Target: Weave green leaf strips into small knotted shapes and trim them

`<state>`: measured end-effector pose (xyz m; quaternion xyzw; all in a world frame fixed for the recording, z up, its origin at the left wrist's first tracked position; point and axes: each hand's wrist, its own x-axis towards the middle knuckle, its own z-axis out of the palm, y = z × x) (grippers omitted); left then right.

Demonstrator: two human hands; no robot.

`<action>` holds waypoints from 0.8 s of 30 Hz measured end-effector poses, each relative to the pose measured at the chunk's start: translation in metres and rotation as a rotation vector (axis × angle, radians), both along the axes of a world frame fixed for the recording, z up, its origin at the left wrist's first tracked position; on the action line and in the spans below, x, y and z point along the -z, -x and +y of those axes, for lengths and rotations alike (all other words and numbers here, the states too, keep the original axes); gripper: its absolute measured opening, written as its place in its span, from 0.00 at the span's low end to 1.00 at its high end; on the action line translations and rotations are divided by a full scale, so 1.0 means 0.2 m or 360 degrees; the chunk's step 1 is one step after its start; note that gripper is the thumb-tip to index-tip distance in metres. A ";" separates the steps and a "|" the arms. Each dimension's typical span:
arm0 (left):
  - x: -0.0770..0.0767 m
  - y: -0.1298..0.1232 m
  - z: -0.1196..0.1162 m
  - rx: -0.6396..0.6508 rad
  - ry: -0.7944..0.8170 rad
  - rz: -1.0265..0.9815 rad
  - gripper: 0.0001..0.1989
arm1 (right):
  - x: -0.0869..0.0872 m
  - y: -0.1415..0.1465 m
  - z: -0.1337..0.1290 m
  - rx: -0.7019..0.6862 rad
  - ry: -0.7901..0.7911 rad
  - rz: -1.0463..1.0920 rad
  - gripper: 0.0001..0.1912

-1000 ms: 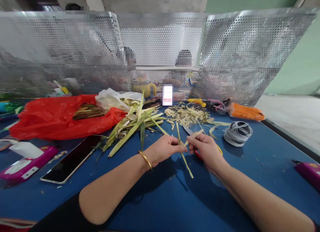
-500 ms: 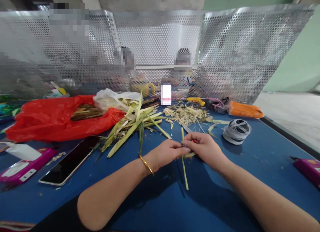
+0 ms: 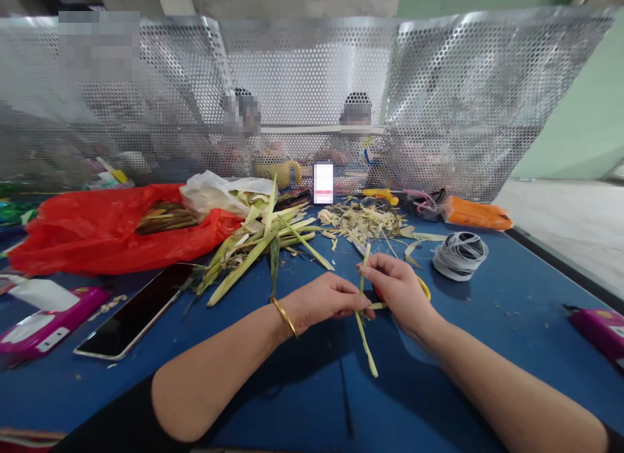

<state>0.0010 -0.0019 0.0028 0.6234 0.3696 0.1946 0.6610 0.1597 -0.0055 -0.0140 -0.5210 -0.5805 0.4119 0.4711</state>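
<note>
Thin pale-green leaf strips (image 3: 365,346) cross one another between my hands above the blue table. My left hand (image 3: 331,298), with a gold bangle at the wrist, pinches them where they cross. My right hand (image 3: 397,287) is closed on the upper part of the upright strip, thumb against fingers. A short strip end points from the left fingertips toward the right palm. Scissors with red and yellow handles (image 3: 425,288) lie partly hidden beneath my right hand.
Long green leaves (image 3: 248,264) and a red plastic bag (image 3: 97,229) lie left. A dark phone (image 3: 134,313) is nearer. Behind are leaf scraps (image 3: 368,220), a lit phone (image 3: 323,182) and a perforated metal screen (image 3: 312,63). A ribbon roll (image 3: 459,256) stands right.
My right hand has moved up the upright strip, away from my left fingertips. The strip now leans, its lower end shifted right, and more of the yellow scissor handle shows.
</note>
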 end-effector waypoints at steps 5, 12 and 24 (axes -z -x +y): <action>0.02 0.00 0.03 -0.0361 0.0080 -0.0049 0.21 | -0.09 -0.09 0.04 0.0277 -0.0681 -0.0813 0.10; 0.03 0.01 0.06 -0.0557 0.0095 -0.0110 0.22 | -0.13 -0.08 -0.01 -0.0349 -0.0357 -0.1314 0.13; 0.06 0.00 0.07 -0.0715 0.0182 -0.0257 0.15 | -0.14 -0.08 -0.02 -0.0393 -0.0591 -0.1543 0.12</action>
